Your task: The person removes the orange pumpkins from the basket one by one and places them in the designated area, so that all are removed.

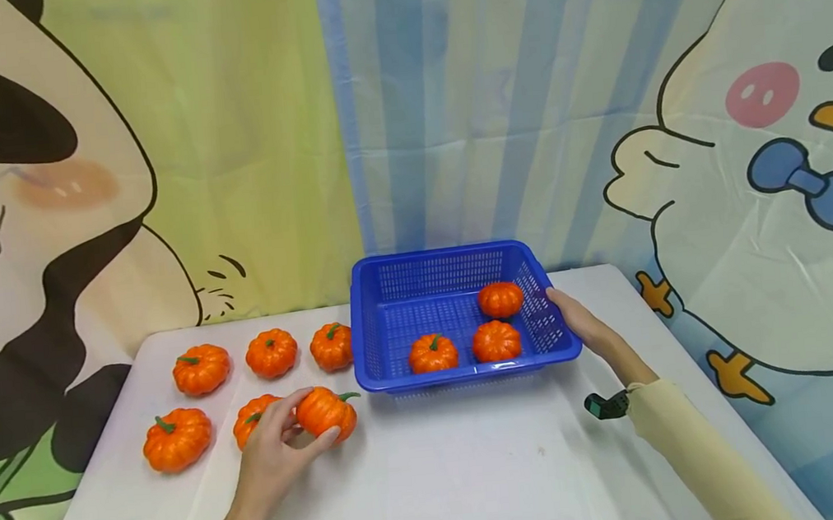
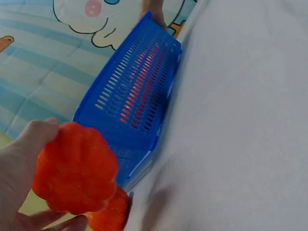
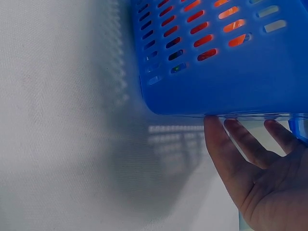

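My left hand (image 1: 274, 449) grips a small orange pumpkin (image 1: 325, 414) with a green stem, thumb on one side and fingers on the other. In the left wrist view the pumpkin (image 2: 77, 168) shows its ribbed underside, raised in front of the basket. My right hand (image 1: 576, 317) touches the right side of the blue plastic basket (image 1: 471, 375); in the right wrist view its extended fingertips rest against the basket wall (image 3: 226, 91). Inside the basket lie three pumpkins: one at the front middle (image 1: 433, 353), one at the front right (image 1: 496, 341) and one behind (image 1: 500, 300).
Several more pumpkins stand on the white table (image 1: 479, 469) left of the basket, among them one at the back (image 1: 272, 353) and one at the far left (image 1: 177, 440). One pumpkin (image 1: 331, 347) sits right beside the basket's left wall. A cartoon-printed curtain (image 1: 440, 109) hangs behind.
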`<act>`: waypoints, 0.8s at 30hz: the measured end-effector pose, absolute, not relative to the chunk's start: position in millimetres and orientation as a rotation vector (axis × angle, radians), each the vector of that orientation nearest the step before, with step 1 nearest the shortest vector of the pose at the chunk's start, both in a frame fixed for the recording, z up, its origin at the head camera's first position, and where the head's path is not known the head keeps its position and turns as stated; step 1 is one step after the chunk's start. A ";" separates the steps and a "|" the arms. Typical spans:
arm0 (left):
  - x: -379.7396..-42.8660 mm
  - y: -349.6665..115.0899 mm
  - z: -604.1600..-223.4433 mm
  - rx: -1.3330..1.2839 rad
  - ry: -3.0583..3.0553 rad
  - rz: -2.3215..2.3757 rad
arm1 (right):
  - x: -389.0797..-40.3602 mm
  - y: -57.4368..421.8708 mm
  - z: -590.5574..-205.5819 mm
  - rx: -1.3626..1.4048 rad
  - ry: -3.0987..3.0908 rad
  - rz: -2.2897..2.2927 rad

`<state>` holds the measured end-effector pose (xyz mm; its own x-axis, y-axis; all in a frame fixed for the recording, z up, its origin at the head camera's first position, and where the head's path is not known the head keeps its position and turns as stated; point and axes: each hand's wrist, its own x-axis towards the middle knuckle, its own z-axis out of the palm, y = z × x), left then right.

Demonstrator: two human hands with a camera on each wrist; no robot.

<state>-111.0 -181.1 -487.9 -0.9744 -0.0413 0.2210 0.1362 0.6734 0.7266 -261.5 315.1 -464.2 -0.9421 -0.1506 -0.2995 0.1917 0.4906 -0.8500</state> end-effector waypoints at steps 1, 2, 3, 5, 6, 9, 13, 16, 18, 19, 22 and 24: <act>-110.0 -180.8 -489.0 -0.072 -2.674 -1.166 | -261.4 314.9 -464.3 0.041 2.404 -1.438; -109.0 -180.4 -490.2 -0.062 -2.680 -1.146 | -261.2 314.7 -464.4 0.048 2.394 -1.447; -108.2 -179.9 -491.3 -0.050 -2.687 -1.133 | -261.1 314.5 -464.5 0.055 2.396 -1.445; -107.0 -178.6 -493.1 -0.017 -2.714 -1.140 | -260.6 313.6 -464.1 0.073 2.398 -1.440; -106.5 -178.0 -494.2 0.000 -2.733 -1.159 | -260.5 313.6 -464.1 0.073 2.403 -1.434; -104.7 -175.2 -496.9 0.014 -2.810 -1.180 | -260.4 313.5 -463.6 0.075 2.410 -1.413; -102.6 -170.9 -503.2 -0.031 -2.922 -1.130 | -260.5 314.2 -464.5 0.070 2.411 -1.412; -102.3 -169.1 -508.2 -0.047 -2.950 -1.094 | -260.8 314.3 -465.1 0.068 2.414 -1.412; -102.8 -168.7 -510.5 -0.062 -2.942 -1.092 | -261.1 314.3 -465.6 0.067 2.413 -1.414; -103.1 -168.7 -511.5 -0.070 -2.934 -1.088 | -261.3 314.4 -465.7 0.066 2.411 -1.418; -104.5 -168.8 -513.7 -0.097 -2.905 -1.081 | -261.7 314.8 -465.9 0.058 2.414 -1.416; -106.0 -168.7 -514.8 -0.103 -2.894 -1.069 | -261.7 315.2 -465.8 0.052 2.415 -1.414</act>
<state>-106.0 -168.7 -514.8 -0.9963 0.0434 0.0745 0.0814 0.7581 0.6470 -261.7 315.2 -465.8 -0.9414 -0.1385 -0.3077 0.2006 0.5037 -0.8403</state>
